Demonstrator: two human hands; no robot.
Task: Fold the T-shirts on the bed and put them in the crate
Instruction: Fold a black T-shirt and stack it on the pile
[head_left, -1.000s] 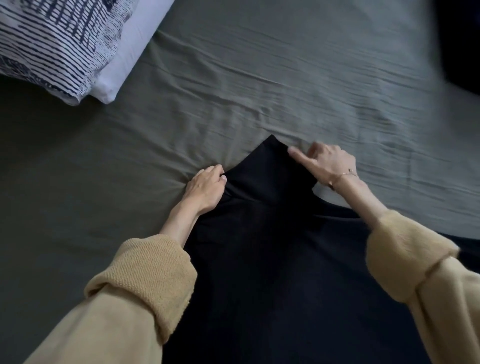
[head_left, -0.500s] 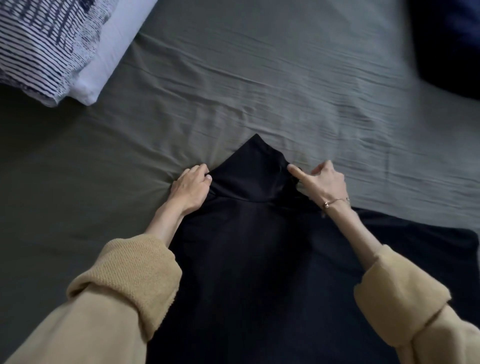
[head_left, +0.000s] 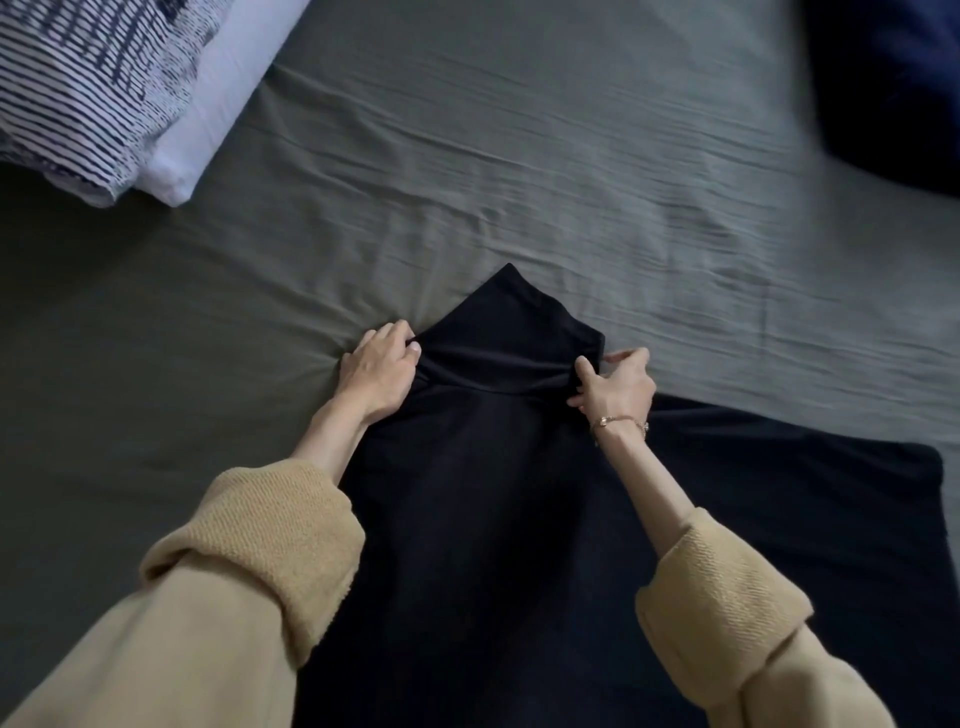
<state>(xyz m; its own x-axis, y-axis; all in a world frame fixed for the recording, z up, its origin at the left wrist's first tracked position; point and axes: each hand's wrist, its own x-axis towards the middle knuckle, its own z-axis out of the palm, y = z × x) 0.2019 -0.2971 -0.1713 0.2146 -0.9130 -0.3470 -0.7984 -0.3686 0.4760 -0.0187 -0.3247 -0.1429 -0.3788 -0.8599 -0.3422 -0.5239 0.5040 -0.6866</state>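
Observation:
A black T-shirt (head_left: 498, 519) lies spread on the grey-green bed sheet (head_left: 519, 182), reaching from the bottom edge up to a pointed sleeve at the middle. My left hand (head_left: 376, 371) pinches the left side of that sleeve where it meets the body. My right hand (head_left: 618, 387) pinches the sleeve's right side between thumb and fingers, and the cloth bunches into a crease between the two hands. Part of the shirt spreads flat to the right. No crate is in view.
A striped blue-and-white pillow (head_left: 88, 83) on a white pillow (head_left: 218, 93) lies at the top left. A dark blue cloth (head_left: 898, 83) lies at the top right corner. Wrinkled sheet fills the far half of the bed.
Both hands have closed on the sleeve's base and drawn it toward me, so the cloth between them bunches. My right hand went from a pointing finger to a pinch.

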